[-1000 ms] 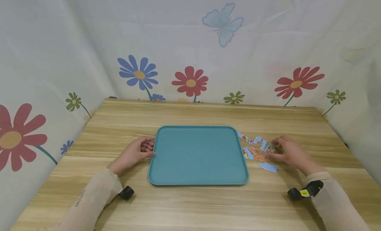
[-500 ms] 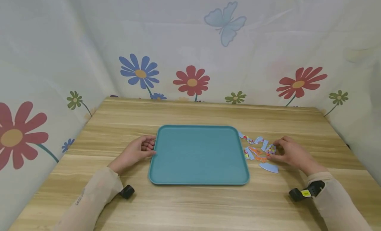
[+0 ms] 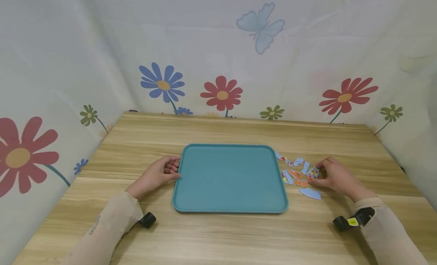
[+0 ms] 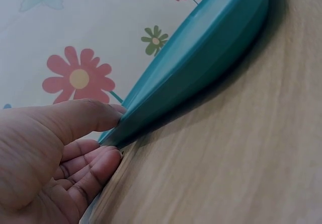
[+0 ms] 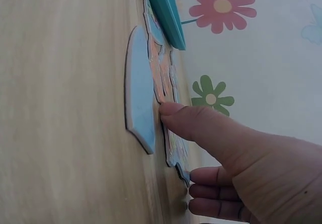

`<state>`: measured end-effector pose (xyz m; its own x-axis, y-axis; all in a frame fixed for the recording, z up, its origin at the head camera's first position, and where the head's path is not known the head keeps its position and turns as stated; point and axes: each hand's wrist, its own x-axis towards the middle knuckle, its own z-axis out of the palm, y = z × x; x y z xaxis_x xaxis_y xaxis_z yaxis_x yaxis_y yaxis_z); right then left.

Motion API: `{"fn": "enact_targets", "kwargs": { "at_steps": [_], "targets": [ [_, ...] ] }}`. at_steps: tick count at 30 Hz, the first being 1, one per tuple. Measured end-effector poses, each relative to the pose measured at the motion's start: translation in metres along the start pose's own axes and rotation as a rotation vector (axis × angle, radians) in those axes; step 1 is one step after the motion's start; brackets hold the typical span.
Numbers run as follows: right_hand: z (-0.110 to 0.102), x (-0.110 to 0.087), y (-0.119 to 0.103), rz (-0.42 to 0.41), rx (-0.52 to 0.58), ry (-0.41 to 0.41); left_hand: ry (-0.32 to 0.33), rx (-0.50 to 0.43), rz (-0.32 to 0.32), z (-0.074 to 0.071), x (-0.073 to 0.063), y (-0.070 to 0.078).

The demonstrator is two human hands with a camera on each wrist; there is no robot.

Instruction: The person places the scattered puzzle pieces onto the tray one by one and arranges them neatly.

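A teal rectangular tray (image 3: 230, 177) lies flat on the wooden table. My left hand (image 3: 158, 175) holds its left edge, the thumb at the rim and the curled fingers low against the side in the left wrist view. Several flat jigsaw puzzle pieces lie close to the tray's right side, among them an orange piece (image 3: 301, 184) and a plain light-blue curved piece (image 5: 140, 93). My right hand (image 3: 336, 177) holds a multicoloured puzzle piece (image 3: 312, 173) at the right of the group, with the thumb at its near edge and the fingers at its far end.
The wooden table (image 3: 218, 238) reaches back to a pale curtain (image 3: 191, 41) printed with flowers and a butterfly. A black wrist camera (image 3: 147, 220) sits by the left cuff, another black camera (image 3: 341, 224) by the right cuff.
The head view has shifted slightly, so everything appears a little further right. Both hands, the tray and the puzzle pieces keep their places relative to one another.
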<state>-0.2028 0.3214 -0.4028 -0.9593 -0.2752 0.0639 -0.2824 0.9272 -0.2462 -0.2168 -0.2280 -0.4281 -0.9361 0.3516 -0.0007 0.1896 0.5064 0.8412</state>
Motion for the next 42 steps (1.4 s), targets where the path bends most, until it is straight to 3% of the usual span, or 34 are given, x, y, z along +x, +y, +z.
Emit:
{"fn": "enact_targets", "kwargs": {
  "at_steps": [15,26,35,42],
  "targets": [
    [-0.009,-0.001,0.002,0.020,0.110,-0.010,0.000,-0.001,-0.002,-0.001,0.000,0.004],
    [-0.020,0.001,-0.008,0.033,0.072,0.002,0.002,0.007,0.005,-0.002,-0.001,0.003],
    [-0.032,0.005,-0.023,-0.032,0.003,0.069,0.005,0.004,0.006,-0.001,-0.002,0.001],
    [-0.039,0.007,-0.037,-0.054,-0.013,0.068,0.001,-0.005,0.015,0.000,-0.001,-0.002]
  ]
}}
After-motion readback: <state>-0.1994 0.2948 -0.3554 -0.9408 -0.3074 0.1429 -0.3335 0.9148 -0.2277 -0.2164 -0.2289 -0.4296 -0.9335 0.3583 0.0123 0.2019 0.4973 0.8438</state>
